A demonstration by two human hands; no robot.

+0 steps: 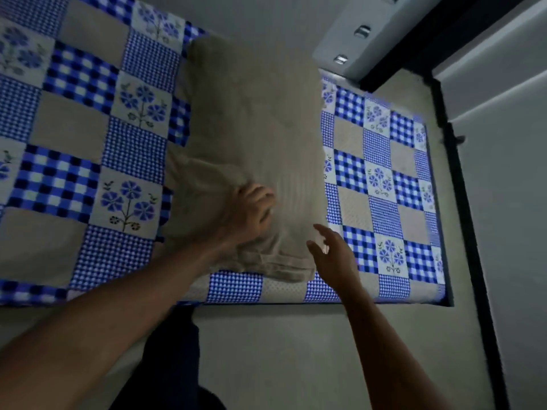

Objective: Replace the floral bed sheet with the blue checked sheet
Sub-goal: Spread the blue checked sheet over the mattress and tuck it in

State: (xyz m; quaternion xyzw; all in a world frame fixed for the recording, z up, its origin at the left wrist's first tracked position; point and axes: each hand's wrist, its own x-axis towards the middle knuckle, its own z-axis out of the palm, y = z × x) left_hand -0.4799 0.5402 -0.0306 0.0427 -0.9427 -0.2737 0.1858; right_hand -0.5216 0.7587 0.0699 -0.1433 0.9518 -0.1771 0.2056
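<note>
The blue checked sheet (88, 119), a patchwork of blue gingham, beige squares and blue flower panels, covers the bed from left to right. A beige pillow (257, 128) lies across it in the middle, blurred by motion. My left hand (251, 214) grips the pillow's near end, fingers curled into the fabric. My right hand (331, 255) hovers just right of the pillow's near corner, fingers spread and holding nothing. No floral sheet shows apart from the flower panels.
The bed's near edge (296, 300) runs across the middle of the view, with grey floor (296, 356) below it. A dark frame (461, 202) borders the bed on the right. A pale headboard or shelf (361, 34) stands at the top right.
</note>
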